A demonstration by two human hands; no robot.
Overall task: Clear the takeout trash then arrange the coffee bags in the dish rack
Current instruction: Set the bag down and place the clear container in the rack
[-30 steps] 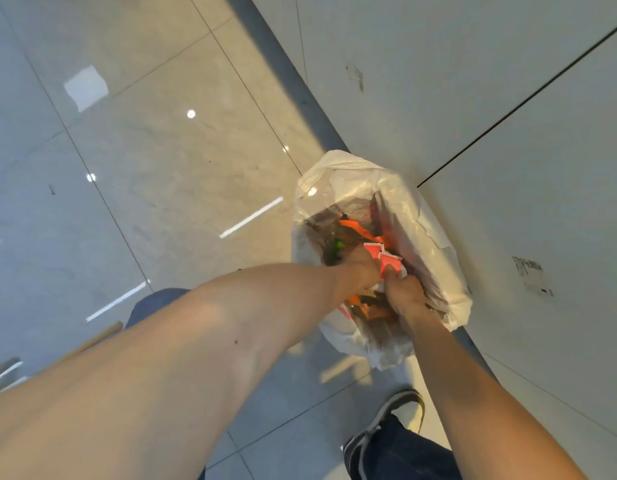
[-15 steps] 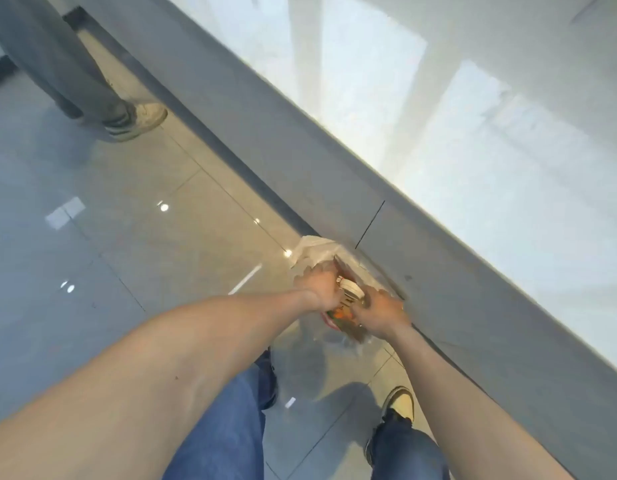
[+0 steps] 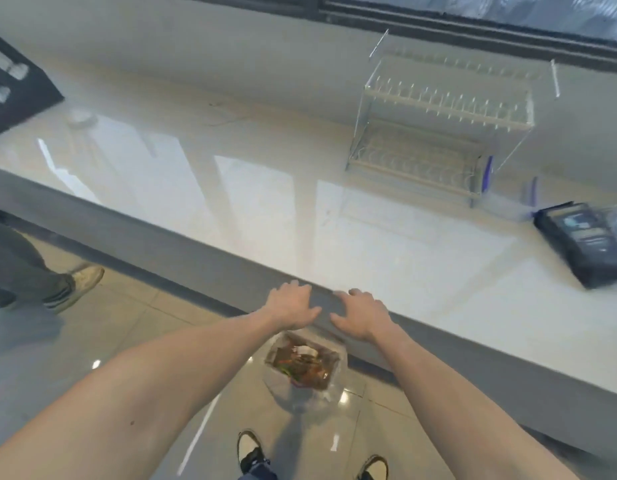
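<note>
Both my hands are free and hold nothing: the left hand [image 3: 290, 304] and the right hand [image 3: 363, 315] hover side by side, a little apart, fingers loosely spread, over the near edge of the tabletop [image 3: 386, 247]. Directly below them, on the floor [image 3: 102, 341] against the counter's front, sits the trash bag [image 3: 305, 370]; it is clear plastic with brownish and orange takeout scraps showing inside, and its mouth looks gathered, though I cannot tell whether it is tied.

I judge the first half of the task done or nearly so, since I see no takeout litter on the tabletop. The second half has not started. The dish rack [image 3: 445, 126], a clear two-tier frame, stands far right on the tabletop and I see no bags in it. The coffee bags [image 3: 593, 245] lie flat at the right edge, well apart from my hands and near the rack's right corner; one dark bag is plain, a second beside it is cut off by the frame edge. All of them remain to be carried over and stood in the rack.

A second person's leg and shoe [image 3: 87, 277] stand at the far left on the floor.
</note>
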